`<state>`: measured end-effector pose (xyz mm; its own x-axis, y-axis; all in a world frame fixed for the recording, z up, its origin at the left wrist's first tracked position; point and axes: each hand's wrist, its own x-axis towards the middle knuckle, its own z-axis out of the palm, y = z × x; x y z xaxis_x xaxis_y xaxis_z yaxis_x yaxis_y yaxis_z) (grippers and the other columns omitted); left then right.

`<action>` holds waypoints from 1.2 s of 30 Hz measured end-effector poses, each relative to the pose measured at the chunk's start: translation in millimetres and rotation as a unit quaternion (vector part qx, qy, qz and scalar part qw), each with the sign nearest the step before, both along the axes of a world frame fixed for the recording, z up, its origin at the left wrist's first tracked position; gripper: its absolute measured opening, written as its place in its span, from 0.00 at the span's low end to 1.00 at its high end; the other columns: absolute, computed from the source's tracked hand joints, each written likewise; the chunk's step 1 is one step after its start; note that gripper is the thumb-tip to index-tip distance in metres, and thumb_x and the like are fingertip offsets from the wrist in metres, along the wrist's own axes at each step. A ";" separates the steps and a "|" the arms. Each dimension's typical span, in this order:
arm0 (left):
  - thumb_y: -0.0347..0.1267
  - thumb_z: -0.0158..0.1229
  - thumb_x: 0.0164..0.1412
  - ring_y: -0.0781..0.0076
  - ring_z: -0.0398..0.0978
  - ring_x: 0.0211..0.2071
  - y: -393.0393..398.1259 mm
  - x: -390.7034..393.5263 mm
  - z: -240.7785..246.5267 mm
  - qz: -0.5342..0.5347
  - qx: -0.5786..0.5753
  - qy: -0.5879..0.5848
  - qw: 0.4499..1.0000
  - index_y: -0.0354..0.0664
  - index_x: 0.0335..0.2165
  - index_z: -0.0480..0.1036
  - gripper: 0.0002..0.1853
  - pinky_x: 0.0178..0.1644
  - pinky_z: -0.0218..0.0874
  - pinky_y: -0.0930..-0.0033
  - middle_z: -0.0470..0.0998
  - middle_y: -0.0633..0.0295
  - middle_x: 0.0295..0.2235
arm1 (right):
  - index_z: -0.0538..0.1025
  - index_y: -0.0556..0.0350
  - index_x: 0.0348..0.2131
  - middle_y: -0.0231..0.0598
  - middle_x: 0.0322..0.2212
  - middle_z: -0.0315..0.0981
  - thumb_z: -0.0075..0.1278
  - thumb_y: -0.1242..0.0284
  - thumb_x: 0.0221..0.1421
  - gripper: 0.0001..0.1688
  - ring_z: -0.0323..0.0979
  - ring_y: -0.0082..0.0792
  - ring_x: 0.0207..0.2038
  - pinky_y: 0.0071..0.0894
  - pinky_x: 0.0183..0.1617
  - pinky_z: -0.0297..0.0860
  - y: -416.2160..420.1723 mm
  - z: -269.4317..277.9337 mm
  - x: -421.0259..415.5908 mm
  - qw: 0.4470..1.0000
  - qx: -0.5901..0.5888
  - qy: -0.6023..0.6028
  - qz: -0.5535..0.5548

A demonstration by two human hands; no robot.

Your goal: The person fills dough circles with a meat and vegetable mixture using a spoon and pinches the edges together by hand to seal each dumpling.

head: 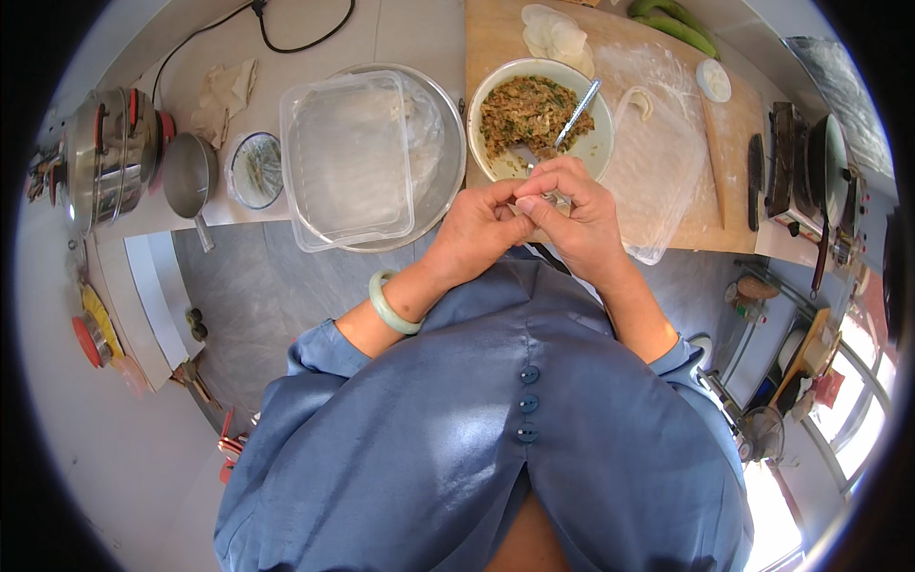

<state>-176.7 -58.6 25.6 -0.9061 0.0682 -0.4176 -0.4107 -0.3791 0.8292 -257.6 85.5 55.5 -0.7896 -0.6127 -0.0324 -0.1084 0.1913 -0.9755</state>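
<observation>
My left hand [480, 227] and my right hand [575, 211] meet at the near rim of an enamel bowl [605, 154], fingertips pinched together. Between them is what looks like a dumpling, almost wholly covered by the fingers. Minced filling with green bits [532, 107] fills much of the bowl, and a metal spoon [579, 113] leans in it. Right of the bowl, one folded dumpling [641, 104] lies at the far end of a clear plastic tray [654, 179]. Behind the bowl, round dough wrappers [557, 34] overlap on a floured wooden board [493, 28].
To the left, a plastic lid or tray [347, 161] covers part of a wide metal basin [450, 179]. Beyond it are a film-covered bowl [257, 170], a saucepan [190, 175] and a steamer pot [118, 157]. A rolling pin [713, 161], knife [755, 182] and gas stove [793, 171] stand right.
</observation>
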 end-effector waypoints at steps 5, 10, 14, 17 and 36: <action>0.27 0.60 0.58 0.86 0.71 0.31 1.8 -4.1 6.6 0.020 0.080 0.010 0.997 0.34 0.46 0.74 0.17 0.36 0.64 0.81 0.76 0.68 0.31 | 0.78 0.57 0.30 0.36 0.31 0.72 0.57 0.77 0.49 0.04 0.68 0.33 0.38 0.31 0.44 0.65 2.8 -1.7 1.8 1.000 0.007 0.017 -0.003; 0.27 0.60 0.58 0.81 0.73 0.39 -26.1 -11.8 9.5 -0.141 -0.014 -0.040 0.989 0.32 0.47 0.73 0.18 0.44 0.66 0.78 0.77 0.65 0.39 | 0.76 0.58 0.34 0.31 0.28 0.70 0.54 0.70 0.57 0.09 0.66 0.24 0.34 0.26 0.42 0.65 3.5 5.5 -4.6 0.990 -0.015 -0.138 -0.024; 0.30 0.60 0.59 0.81 0.73 0.41 -42.0 -14.8 15.6 -0.191 0.053 -0.025 0.980 0.32 0.46 0.73 0.18 0.46 0.65 0.76 0.78 0.65 0.39 | 0.74 0.59 0.32 0.28 0.25 0.67 0.46 0.63 0.64 0.17 0.63 0.21 0.30 0.23 0.37 0.63 12.3 -0.7 -24.2 0.973 -0.020 -0.222 0.061; 0.32 0.61 0.59 0.80 0.73 0.41 -46.4 -15.8 20.0 -0.214 0.084 -0.006 0.973 0.32 0.46 0.73 0.19 0.46 0.65 0.76 0.78 0.65 0.39 | 0.71 0.59 0.26 0.27 0.23 0.65 0.43 0.61 0.66 0.21 0.61 0.21 0.27 0.23 0.32 0.60 14.0 1.6 -33.1 0.955 0.046 -0.245 0.161; 0.35 0.62 0.59 0.82 0.72 0.39 -58.7 -14.0 8.2 -0.266 0.038 -0.031 0.963 0.31 0.44 0.74 0.20 0.46 0.64 0.76 0.78 0.66 0.37 | 0.69 0.62 0.24 0.41 0.17 0.65 0.44 0.66 0.63 0.18 0.61 0.35 0.20 0.35 0.27 0.63 -6.1 4.1 -31.8 0.956 0.109 -0.102 0.252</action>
<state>-190.7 -117.3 33.8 -0.7077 0.5491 -0.4445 -0.6112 -0.1604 0.7750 -289.4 79.5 59.6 -0.3599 -0.8744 -0.3254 -0.0516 0.3669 -0.9288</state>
